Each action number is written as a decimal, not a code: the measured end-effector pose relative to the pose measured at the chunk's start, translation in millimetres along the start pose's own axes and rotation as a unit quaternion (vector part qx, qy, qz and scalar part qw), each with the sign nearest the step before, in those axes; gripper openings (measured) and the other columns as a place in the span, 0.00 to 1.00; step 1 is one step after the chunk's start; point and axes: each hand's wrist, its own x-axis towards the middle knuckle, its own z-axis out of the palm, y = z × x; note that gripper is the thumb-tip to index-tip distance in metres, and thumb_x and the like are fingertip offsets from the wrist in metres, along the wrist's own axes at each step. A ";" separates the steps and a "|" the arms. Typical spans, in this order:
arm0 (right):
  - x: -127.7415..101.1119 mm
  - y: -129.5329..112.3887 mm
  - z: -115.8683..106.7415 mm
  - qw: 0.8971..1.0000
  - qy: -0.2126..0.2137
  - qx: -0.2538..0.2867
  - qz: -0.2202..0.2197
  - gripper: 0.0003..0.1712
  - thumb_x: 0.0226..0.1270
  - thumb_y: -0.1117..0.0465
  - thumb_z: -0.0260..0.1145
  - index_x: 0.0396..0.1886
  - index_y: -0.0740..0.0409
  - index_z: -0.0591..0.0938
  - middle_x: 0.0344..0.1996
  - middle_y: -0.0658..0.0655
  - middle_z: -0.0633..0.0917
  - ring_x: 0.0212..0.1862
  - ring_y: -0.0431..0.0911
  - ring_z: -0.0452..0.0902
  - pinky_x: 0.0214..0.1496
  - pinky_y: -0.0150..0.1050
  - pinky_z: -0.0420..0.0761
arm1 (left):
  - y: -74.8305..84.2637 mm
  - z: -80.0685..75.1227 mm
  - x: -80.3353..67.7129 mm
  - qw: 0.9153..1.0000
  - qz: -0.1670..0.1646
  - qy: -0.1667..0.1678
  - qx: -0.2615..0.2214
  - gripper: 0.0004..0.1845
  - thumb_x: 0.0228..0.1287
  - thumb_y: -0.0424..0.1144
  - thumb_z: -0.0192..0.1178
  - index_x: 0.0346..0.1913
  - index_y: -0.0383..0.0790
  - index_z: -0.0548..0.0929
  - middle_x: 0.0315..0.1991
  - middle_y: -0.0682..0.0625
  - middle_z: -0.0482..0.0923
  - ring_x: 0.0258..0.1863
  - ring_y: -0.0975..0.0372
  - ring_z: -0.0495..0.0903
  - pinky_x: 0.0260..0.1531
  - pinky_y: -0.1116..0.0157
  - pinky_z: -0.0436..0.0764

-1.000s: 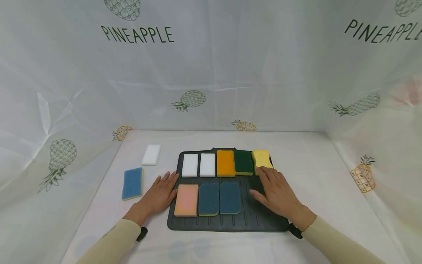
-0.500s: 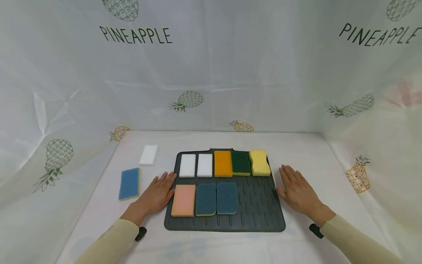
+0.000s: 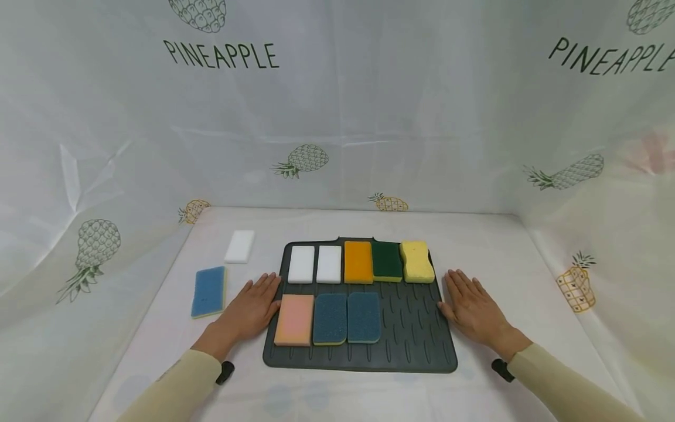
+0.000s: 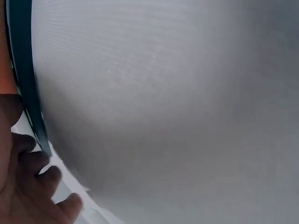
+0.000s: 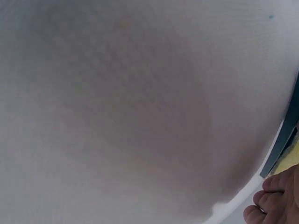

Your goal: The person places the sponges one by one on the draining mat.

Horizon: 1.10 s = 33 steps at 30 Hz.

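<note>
On the table, the left hand lies flat, fingers straight, holding nothing, just left of the dark mat. Right hand rests likewise at the mat's right edge, near the yellow sponge.

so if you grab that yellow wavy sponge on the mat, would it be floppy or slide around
The yellow sponge looks like thick porous foam, so it would probably feel light and squash a little under the fingers instead of flopping. It lies flat on the ribbed dark mat, so it likely won't roll or tip. Pushed, it would probably drag on the ribs more than slide freely.
</note>
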 end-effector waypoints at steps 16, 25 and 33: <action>1.0 -6.4 4.9 1.000 0.003 -0.004 -0.003 0.42 0.83 0.48 0.58 0.79 0.76 0.63 0.79 0.74 0.64 0.81 0.69 0.56 0.80 0.67 0.60 | -81.0 -48.0 -64.2 0.986 -0.004 0.149 0.071 0.30 0.72 0.41 0.66 0.71 0.29 0.75 0.67 0.33 0.75 0.68 0.39 0.72 0.71 0.36 0.66; 0.4 -5.8 3.5 1.000 -0.003 0.001 0.002 0.41 0.83 0.47 0.57 0.79 0.76 0.63 0.79 0.75 0.63 0.81 0.69 0.56 0.80 0.67 0.59 | -103.4 -35.9 -77.9 0.987 -0.026 0.140 0.081 0.35 0.72 0.48 0.67 0.73 0.31 0.71 0.69 0.31 0.69 0.69 0.38 0.67 0.70 0.33 0.61; 0.4 -4.3 3.6 1.000 -0.013 0.001 0.005 0.42 0.84 0.46 0.56 0.79 0.76 0.62 0.79 0.75 0.62 0.81 0.69 0.55 0.80 0.67 0.58 | -102.7 -31.8 -78.6 0.988 -0.045 0.131 0.074 0.38 0.73 0.49 0.67 0.74 0.28 0.69 0.70 0.29 0.66 0.70 0.36 0.64 0.69 0.32 0.60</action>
